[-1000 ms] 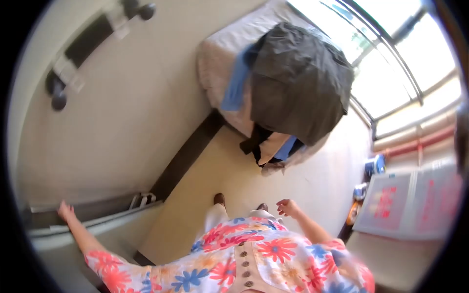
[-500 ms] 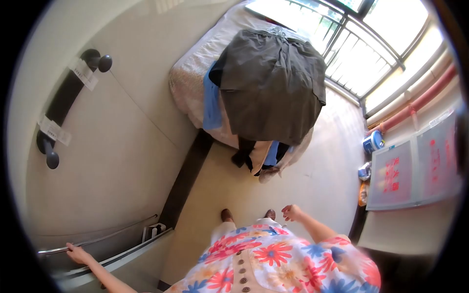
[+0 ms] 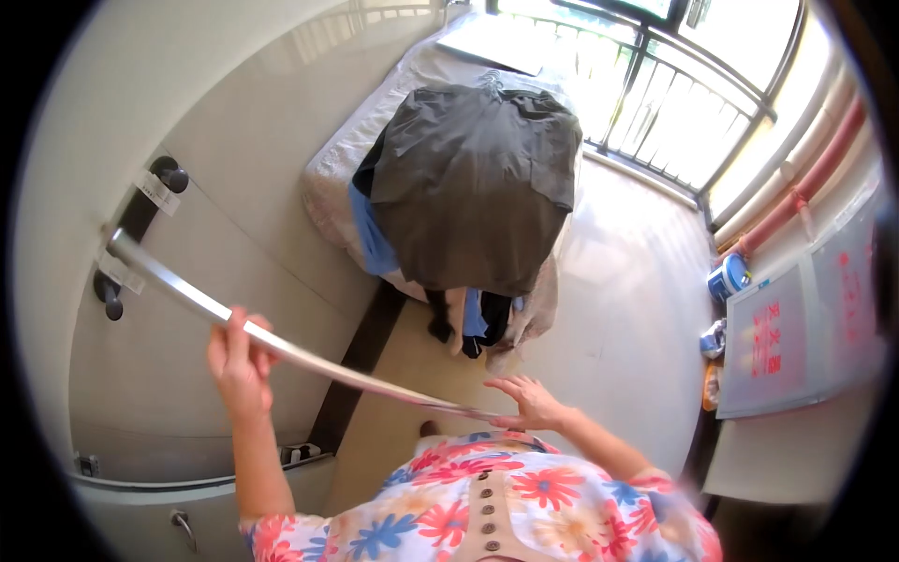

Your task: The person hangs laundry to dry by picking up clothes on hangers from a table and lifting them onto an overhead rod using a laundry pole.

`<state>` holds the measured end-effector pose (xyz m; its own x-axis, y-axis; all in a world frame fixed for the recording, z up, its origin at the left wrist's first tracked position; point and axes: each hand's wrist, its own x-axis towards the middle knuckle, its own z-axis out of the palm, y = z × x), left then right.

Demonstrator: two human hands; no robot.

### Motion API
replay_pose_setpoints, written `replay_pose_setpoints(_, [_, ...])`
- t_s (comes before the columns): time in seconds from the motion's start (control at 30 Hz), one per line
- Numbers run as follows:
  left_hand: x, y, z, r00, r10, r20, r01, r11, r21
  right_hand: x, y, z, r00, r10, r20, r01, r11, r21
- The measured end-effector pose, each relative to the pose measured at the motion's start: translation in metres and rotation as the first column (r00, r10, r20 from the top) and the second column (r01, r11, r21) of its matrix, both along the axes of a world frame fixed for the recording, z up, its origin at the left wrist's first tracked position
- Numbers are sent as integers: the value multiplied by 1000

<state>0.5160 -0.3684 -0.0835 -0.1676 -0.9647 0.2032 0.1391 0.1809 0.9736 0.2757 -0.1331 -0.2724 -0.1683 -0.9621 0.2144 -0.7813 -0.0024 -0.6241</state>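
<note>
Metal pole (image 3: 281, 348): long, silver, now lifted across our chest; a moment ago it lay low by the wall at our left. Left hand (image 3: 240, 361) clenched around its middle. Right hand (image 3: 526, 403) open-fingered, touching the near end, not gripping. Beyond: dark garment (image 3: 478, 183) draped over clothes heaped on the bed (image 3: 337, 169), near its foot edge; floor (image 3: 618, 318); barred window (image 3: 674, 103).

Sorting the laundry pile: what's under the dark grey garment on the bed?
Under the dark grey garment blue cloth and black pieces peek out over the mattress; whatever lies beneath its middle is covered.
</note>
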Motion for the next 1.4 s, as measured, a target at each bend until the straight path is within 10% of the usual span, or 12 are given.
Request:
replay_pose_setpoints(0.1, [-70,4,9,982,-164,-96,168,985,30,-19,49,6,836,-267,480,81,924,373])
replay_pose_setpoints(0.33, [-228,-6,26,650,-748,138,750,660,46,-61,121,-17,661,-600,451,611,779,141])
replay_pose_setpoints(0.5, [-332,-125,-24,608,-369,703,668,716,-202,-93,117,-28,531,-661,530,702,694,162])
replay_pose_setpoints(0.87, [-488,-333,-83,247,342,906,594,686,-421,-105,50,10,94,-809,580,731,452,511])
replay_pose_setpoints(1.03, [-515,-369,-82,-53,142,988,632,771,-77,-99,37,12,94,-857,507,730,405,550])
replay_pose_setpoints(1.4, [-529,-416,-94,100,-94,991,646,764,8,-104,28,17,74,-871,486,711,388,587])
